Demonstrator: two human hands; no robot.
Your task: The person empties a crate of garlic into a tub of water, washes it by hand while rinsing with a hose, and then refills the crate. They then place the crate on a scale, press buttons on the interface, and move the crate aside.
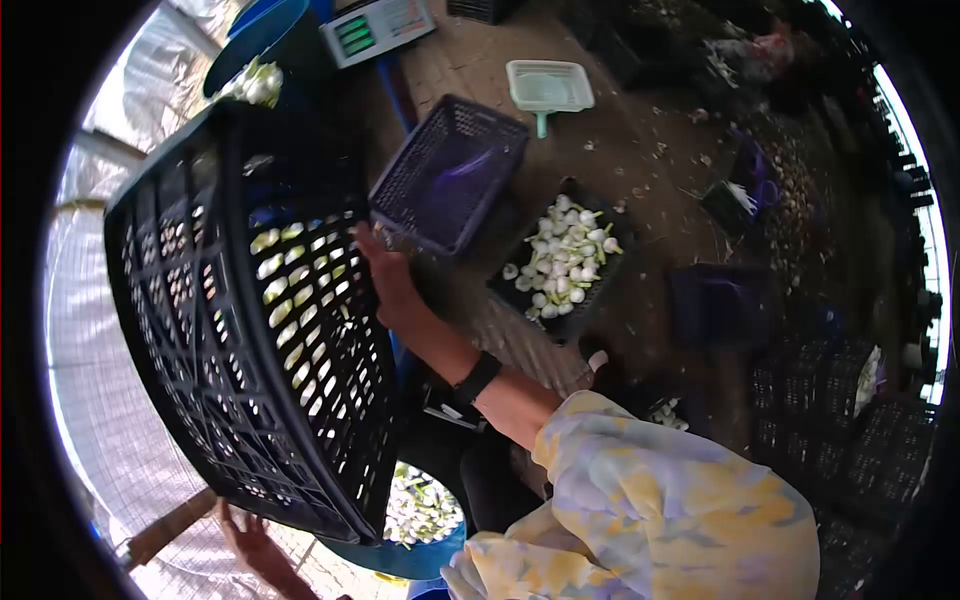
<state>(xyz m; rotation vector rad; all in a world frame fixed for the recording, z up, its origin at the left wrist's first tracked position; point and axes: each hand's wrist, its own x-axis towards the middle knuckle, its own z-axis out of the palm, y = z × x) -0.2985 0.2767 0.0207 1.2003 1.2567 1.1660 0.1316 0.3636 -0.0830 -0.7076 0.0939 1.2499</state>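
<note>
A large black slatted plastic crate [215, 330] fills the left of the head view, tilted steeply. White garlic bulbs [290, 290] with green stems show through its slots, and more bulbs [260, 82] peek out at its upper end. My right hand [388, 275], with a black band at the wrist, grips the crate's side, fingers at the slotted wall. At the crate's bottom edge is my left hand [255, 545], fingertips against that edge and slightly apart. Below the crate stands a blue tub [400, 562] with cut garlic [425, 505] in it.
A purple-grey crate [450, 180] lies on the floor beside a black crate of garlic bulbs [565, 260]. Farther off are a pale green basket [550, 86], a digital scale [378, 30] and another blue tub [265, 35]. Stacked dark crates [835, 410] stand at right.
</note>
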